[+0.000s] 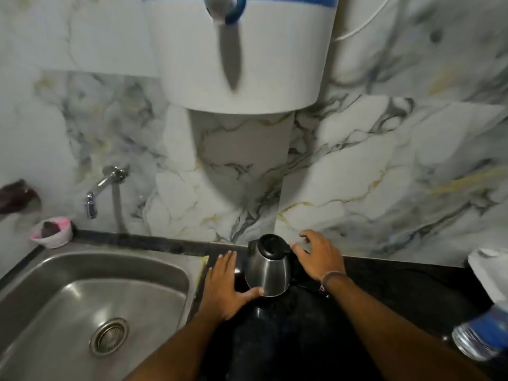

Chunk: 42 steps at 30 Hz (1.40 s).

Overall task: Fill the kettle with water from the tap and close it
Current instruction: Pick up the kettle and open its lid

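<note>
A steel kettle (268, 273) with a black lid, shut, stands on the dark counter (398, 292) against the marble wall. My left hand (224, 287) lies flat on the counter to the kettle's left, fingers spread, thumb touching the kettle's base. On the kettle's right, my right hand (319, 255) hovers with its fingers apart, fingertips close to the black handle; it holds nothing. The chrome tap (103, 188) juts from the wall at the left, above the steel sink (90, 306). No water runs from it.
A white water heater (242, 56) hangs on the wall above the kettle. A small pink-and-white bowl (52, 232) sits at the sink's back left corner. A plastic bottle with a blue label (481, 332) and a white item (489, 268) stand at the right edge.
</note>
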### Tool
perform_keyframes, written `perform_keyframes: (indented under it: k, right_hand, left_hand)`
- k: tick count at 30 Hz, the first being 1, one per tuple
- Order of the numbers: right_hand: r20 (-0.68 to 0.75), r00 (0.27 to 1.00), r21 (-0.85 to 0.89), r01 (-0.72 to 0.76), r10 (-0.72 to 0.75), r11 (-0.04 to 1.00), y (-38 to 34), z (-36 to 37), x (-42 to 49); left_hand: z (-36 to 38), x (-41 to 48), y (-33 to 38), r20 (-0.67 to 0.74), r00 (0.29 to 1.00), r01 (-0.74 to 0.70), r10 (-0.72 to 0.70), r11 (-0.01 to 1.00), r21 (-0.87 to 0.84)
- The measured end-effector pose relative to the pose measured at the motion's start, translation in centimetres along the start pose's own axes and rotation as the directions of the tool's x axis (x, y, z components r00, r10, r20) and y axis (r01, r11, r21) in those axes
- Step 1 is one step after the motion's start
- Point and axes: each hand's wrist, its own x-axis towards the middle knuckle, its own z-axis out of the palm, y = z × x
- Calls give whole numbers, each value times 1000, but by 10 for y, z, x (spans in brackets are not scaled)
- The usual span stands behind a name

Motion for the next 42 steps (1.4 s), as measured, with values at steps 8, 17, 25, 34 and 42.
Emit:
perform_keyframes:
  k: [8,17,25,34,42]
  right_hand:
    - [369,906,-262,-111,206,959,-13,33,70]
    - [521,808,-264,-153,274,952,-9,52,92]
    - [557,783,-175,-215,276,961,-4,60,94]
    - [628,762,231,-374,155,898,-3,34,91]
    - [647,761,592,-464,-46,659,-61,25,32]
  left_hand:
    - [72,46,27,15,965,249,-262,895,-371]
    - [104,55,42,-13,930,310,-368,800,-513]
    - [114,60,42,-94,906,322,-413,816,-480]
    - [68,41,51,-167,911,262,-376,843,-469]
    - [-18,-12,25,-216,896,258,-388,850,-459]
